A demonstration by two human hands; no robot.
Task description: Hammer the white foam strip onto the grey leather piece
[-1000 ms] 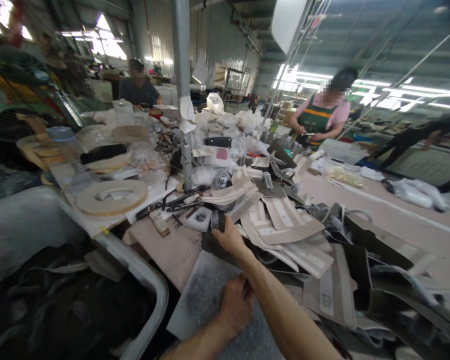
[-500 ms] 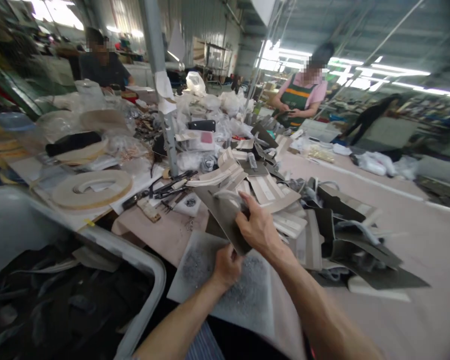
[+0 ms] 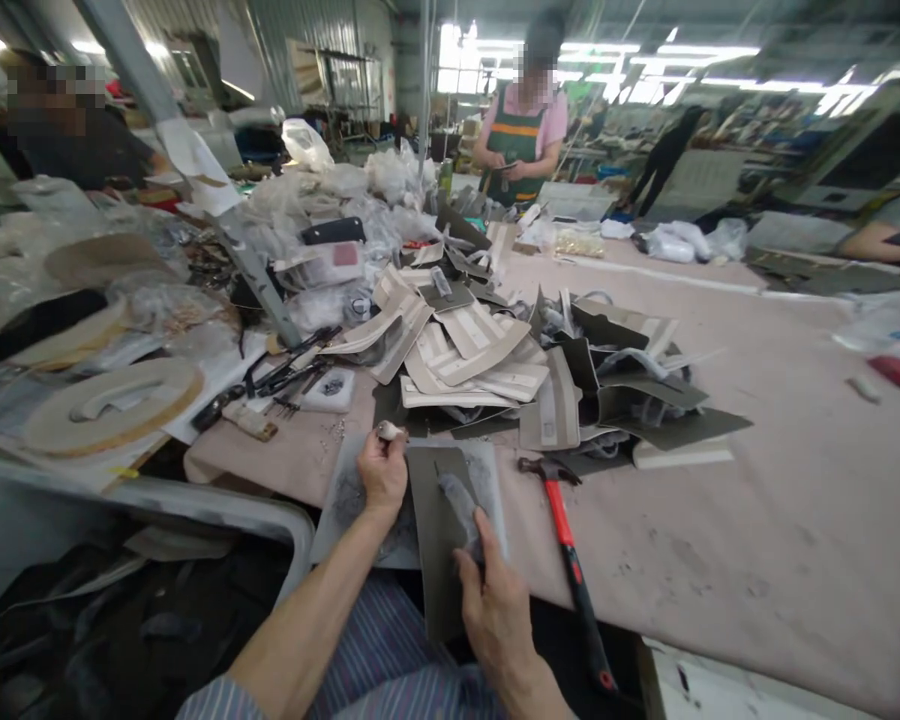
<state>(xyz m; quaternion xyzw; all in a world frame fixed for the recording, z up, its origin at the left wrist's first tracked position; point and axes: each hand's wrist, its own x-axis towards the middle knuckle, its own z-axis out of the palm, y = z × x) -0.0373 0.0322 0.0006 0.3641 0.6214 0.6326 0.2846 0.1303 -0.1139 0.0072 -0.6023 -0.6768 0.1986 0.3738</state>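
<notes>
My right hand (image 3: 495,600) is closed on a dark grey-green flat panel (image 3: 439,540), thumb and fingers around its plastic-wrapped strap handle (image 3: 461,505). The panel stands tilted at the table's front edge. Just left of it, my left hand (image 3: 382,480) is closed on a short piece with a pale, rounded end (image 3: 389,430); the rest of that piece is hidden in the fingers. Beneath both lies a pale, scuffed work board (image 3: 337,500). To the right rests a claw hammer (image 3: 562,520) with a red and black handle.
Similar panels (image 3: 480,345) are heaped beyond the board. Pliers-like tools (image 3: 292,365), a brush (image 3: 251,420) and a tape roll (image 3: 112,405) lie left. A white bin (image 3: 300,530) holds dark pieces. A metal post (image 3: 247,265) rises at left; a co-worker (image 3: 521,140) stands across the table.
My view has swung right, bringing the hammer into sight. The panel has come lower and nearer my body in my right hand. My left hand has moved off its edge and turned upward.
</notes>
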